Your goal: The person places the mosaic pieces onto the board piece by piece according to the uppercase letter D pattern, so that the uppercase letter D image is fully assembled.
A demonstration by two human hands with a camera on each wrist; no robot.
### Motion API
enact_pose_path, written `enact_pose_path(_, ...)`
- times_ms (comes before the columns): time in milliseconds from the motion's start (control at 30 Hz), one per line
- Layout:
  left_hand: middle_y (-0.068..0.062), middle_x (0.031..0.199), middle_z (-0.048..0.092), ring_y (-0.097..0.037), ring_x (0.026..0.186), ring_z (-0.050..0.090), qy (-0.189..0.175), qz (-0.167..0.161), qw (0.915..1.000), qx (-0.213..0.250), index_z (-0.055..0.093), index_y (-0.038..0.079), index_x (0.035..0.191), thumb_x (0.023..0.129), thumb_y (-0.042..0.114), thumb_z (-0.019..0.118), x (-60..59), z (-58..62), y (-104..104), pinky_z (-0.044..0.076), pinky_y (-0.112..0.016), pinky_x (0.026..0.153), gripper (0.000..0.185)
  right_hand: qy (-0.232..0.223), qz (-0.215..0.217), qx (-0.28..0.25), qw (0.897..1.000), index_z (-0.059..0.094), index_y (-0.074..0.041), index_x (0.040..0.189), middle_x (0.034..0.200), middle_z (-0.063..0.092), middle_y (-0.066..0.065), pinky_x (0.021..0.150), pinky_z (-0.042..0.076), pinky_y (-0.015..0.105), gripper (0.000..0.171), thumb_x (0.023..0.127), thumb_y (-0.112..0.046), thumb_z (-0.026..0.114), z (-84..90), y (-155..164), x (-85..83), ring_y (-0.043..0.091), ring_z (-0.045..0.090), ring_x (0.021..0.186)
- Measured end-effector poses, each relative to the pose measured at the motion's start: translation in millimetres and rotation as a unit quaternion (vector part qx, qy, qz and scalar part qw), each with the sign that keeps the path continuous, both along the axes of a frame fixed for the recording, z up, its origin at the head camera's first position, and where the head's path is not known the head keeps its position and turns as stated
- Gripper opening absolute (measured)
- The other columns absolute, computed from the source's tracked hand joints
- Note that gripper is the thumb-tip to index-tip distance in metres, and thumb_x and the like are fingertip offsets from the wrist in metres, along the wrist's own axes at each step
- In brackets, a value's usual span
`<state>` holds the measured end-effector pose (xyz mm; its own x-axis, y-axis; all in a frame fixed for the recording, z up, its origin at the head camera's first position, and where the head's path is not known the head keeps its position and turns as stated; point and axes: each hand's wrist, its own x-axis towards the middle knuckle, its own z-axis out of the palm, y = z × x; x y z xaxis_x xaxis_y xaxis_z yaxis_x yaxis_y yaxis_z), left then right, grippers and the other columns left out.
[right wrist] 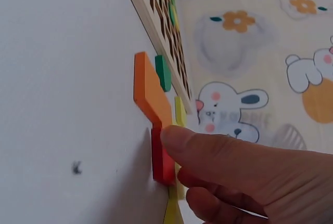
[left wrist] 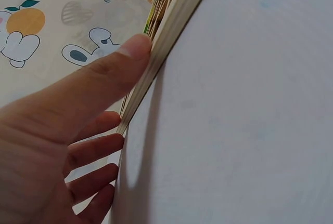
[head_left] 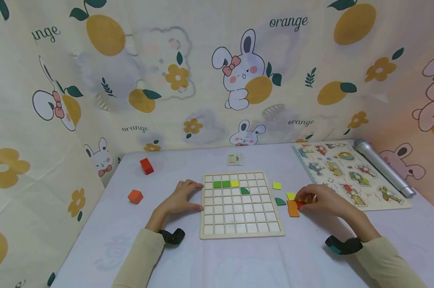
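Observation:
A pale wooden grid board lies on the table with two green squares, one yellow square and a green quarter-round tile in its cells. My left hand rests against the board's left edge, thumb and fingertips touching it, fingers fairly straight. To the right of the board, my right hand pinches a red tile, its thumb on the tile and the other fingers curled behind. Orange tiles lie right beside the red one. Another yellow tile is partly behind the fingers.
Between board and right hand lie a yellow square and a green quarter-round. Two red-orange blocks sit at the left. A small patterned card lies behind the board. A picture board and silver cylinder occupy the back right.

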<state>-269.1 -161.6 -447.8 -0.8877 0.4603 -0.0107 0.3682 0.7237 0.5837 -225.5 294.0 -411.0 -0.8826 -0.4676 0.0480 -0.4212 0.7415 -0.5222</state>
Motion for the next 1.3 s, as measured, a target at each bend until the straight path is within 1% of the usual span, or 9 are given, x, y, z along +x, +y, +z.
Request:
enact_pose_path(267,-0.004,0.132,0.044,-0.024,0.119,0.032,0.004,-0.005,1.0,0.003,0.049,0.018,0.134,0.07,0.044,0.079,-1.0,-1.2,0.0,0.035,-0.048,0.097,0.076,-0.012,-0.019,0.017,1.0,0.066,-0.009,0.098,0.081,0.058,-0.003,0.062,0.042,0.021,0.027,0.074,-0.015,0.078,-0.8,5.4,6.0,0.013,0.049,0.072)
enact_pose_path(500,-0.005,0.133,0.044,-0.025,0.12,0.031,0.004,-0.005,1.0,0.004,0.049,0.018,0.134,0.069,0.044,0.079,-0.6,-1.2,0.6,0.035,-0.048,0.098,0.076,-0.006,-0.032,0.025,0.999,0.066,-0.008,0.092,0.08,0.058,-0.003,0.062,0.043,0.022,0.025,0.073,-0.017,0.079,-0.5,4.9,9.2,0.014,0.048,0.073)
enact_pose_path(667,-0.005,0.132,0.044,-0.025,0.12,0.031,0.001,-0.004,1.0,0.006,0.049,0.018,0.135,0.07,0.044,0.079,-0.1,0.3,1.3,0.036,-0.049,0.097,0.076,-0.011,-0.032,0.024,0.999,0.066,-0.007,0.093,0.08,0.058,-0.003,0.062,0.043,0.023,0.025,0.073,-0.016,0.079,-1.8,6.2,8.9,0.014,0.048,0.073)
enact_pose_path(800,-0.005,0.132,0.044,-0.025,0.12,0.031,0.0,-0.006,1.0,0.004,0.049,0.018,0.135,0.07,0.044,0.079,-0.5,0.5,0.9,0.035,-0.048,0.098,0.076,-0.005,-0.025,0.033,0.999,0.066,-0.009,0.09,0.08,0.058,-0.004,0.061,0.042,0.022,0.022,0.073,-0.015,0.078,-3.6,9.0,7.7,0.013,0.048,0.072)
enact_pose_path(933,-0.005,0.132,0.044,-0.025,0.119,0.032,0.001,-0.009,0.9999,0.006,0.049,0.017,0.135,0.07,0.044,0.079,-1.0,0.5,0.4,0.035,-0.049,0.098,0.076,0.009,-0.018,0.036,0.999,0.066,-0.012,0.09,0.08,0.059,-0.006,0.062,0.042,0.022,0.021,0.073,-0.014,0.078,-1.3,9.3,5.3,0.012,0.048,0.073)
enact_pose_path(1100,-0.005,0.132,0.044,-0.025,0.119,0.031,0.005,-0.01,0.9999,0.006,0.049,0.017,0.135,0.07,0.044,0.079,-1.4,0.4,-0.8,0.034,-0.048,0.098,0.077,0.027,0.001,0.012,1.0,0.067,-0.012,0.093,0.083,0.061,-0.007,0.063,0.042,0.022,0.019,0.075,-0.01,0.075,5.3,-5.4,-2.9,0.012,0.049,0.074)
enact_pose_path(1200,-0.005,0.132,0.044,-0.025,0.12,0.031,0.006,-0.01,0.9999,0.005,0.049,0.017,0.134,0.07,0.044,0.079,-1.3,0.1,-1.4,0.034,-0.048,0.098,0.076,0.038,0.021,-0.018,0.999,0.067,-0.009,0.096,0.085,0.062,-0.006,0.062,0.043,0.023,0.02,0.077,-0.011,0.074,5.9,-23.1,-9.2,0.013,0.05,0.074)
enact_pose_path(1300,-0.005,0.132,0.044,-0.025,0.12,0.031,0.005,-0.009,0.9999,0.008,0.049,0.017,0.134,0.07,0.044,0.079,-1.1,-0.2,-1.4,0.034,-0.049,0.098,0.076,0.057,0.03,-0.041,0.997,0.068,-0.009,0.1,0.088,0.063,-0.005,0.063,0.043,0.023,0.022,0.079,-0.012,0.073,3.1,-44.4,-15.3,0.012,0.05,0.075)
